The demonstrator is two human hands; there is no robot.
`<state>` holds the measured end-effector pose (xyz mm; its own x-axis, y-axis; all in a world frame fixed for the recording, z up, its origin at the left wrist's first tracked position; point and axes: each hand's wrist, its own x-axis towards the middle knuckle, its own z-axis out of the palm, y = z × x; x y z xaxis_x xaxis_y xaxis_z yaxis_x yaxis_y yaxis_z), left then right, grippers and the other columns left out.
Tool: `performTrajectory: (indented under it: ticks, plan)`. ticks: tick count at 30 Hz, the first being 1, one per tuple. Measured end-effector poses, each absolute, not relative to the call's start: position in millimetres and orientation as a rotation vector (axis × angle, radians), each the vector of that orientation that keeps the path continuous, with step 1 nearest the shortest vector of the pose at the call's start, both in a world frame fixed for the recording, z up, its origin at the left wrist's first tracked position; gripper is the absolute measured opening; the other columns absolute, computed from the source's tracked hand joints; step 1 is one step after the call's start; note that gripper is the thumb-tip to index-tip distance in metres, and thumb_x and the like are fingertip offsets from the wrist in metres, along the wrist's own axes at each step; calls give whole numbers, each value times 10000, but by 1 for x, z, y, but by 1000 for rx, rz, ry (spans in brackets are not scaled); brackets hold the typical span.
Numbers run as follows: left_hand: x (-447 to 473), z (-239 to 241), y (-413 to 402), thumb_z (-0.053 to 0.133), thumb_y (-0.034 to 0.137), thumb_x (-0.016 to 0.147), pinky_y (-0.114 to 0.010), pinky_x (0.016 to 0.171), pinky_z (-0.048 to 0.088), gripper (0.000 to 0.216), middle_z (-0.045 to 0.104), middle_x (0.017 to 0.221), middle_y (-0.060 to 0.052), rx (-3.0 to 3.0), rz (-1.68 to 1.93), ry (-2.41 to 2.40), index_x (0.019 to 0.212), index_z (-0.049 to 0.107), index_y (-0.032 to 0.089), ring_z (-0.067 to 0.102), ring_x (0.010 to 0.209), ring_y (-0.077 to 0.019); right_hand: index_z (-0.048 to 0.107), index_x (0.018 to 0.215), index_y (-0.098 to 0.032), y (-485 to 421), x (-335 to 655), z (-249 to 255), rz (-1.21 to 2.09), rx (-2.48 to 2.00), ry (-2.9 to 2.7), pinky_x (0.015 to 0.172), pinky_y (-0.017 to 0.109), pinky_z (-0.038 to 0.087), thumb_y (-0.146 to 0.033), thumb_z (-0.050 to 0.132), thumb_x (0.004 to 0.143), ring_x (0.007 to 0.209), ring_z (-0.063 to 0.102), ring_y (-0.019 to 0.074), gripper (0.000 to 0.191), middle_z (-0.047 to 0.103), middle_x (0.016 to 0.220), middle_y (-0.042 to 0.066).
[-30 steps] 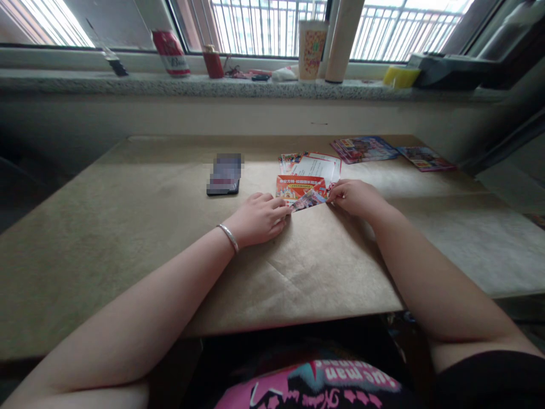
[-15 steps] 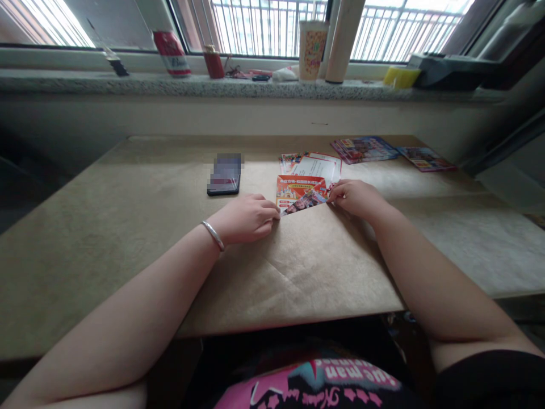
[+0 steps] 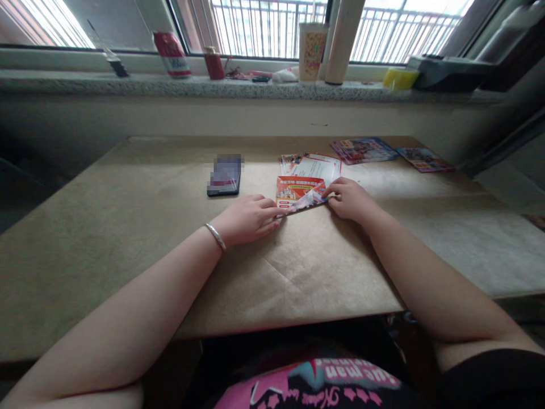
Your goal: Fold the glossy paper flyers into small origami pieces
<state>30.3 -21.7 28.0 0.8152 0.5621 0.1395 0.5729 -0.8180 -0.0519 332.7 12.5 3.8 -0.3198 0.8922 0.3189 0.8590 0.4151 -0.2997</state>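
Note:
A red and orange printed leaflet (image 3: 292,187) lies in front of me, its lower edge folded up in a slanting strip (image 3: 309,199). At the lower left corner my left hand (image 3: 253,217) has the paper between its fingertips and thumb. On the right edge my right hand (image 3: 347,197) pinches the other end of the fold, its fingers curled. Just behind the leaflet, partly covered by it, are more papers, including a white sheet with a red border (image 3: 321,165). A silver bangle (image 3: 216,237) circles my left wrist.
A phone (image 3: 224,176) lies left of the leaflet. Colourful leaflets (image 3: 366,150) are stacked at the back right, with others (image 3: 426,159) beside them. Along the windowsill (image 3: 255,88) stand a can (image 3: 171,54), a red bottle (image 3: 213,63) and a patterned cup (image 3: 312,52).
The leaflet's lower edge has been turned up further, and the folded strip looks narrower and creased. My left fingers have stretched rightward onto the fold; my right hand has shifted slightly.

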Motion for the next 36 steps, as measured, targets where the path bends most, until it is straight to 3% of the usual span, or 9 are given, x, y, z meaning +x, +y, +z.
performTrajectory:
  ticks: [5,12,36]
  plan:
    - [36,22,-25,447,385,974,-399,935,459,354,631,1198,-81,-2844,-179,-910,1235,639,243,576,1042,-238,741,1030,-251,-6,294,6,88,-1033,-2477,915,375,455,-216,547,874,971,597,210,251,694,1042,56]
    - [39,15,-24,478,364,962,-411,985,454,343,647,1212,-71,-2860,-241,-897,1206,633,179,571,1075,-246,725,1067,-242,-10,273,4,-184,-884,-2688,840,374,388,-225,450,946,929,552,223,301,706,1026,73]
    - [39,18,-26,443,325,973,-402,932,476,318,649,1207,-64,-2886,-260,-925,1194,636,205,578,1052,-242,697,1135,-313,-4,299,16,-76,-1018,-2768,840,335,439,-92,489,820,1009,586,204,438,614,1193,56]
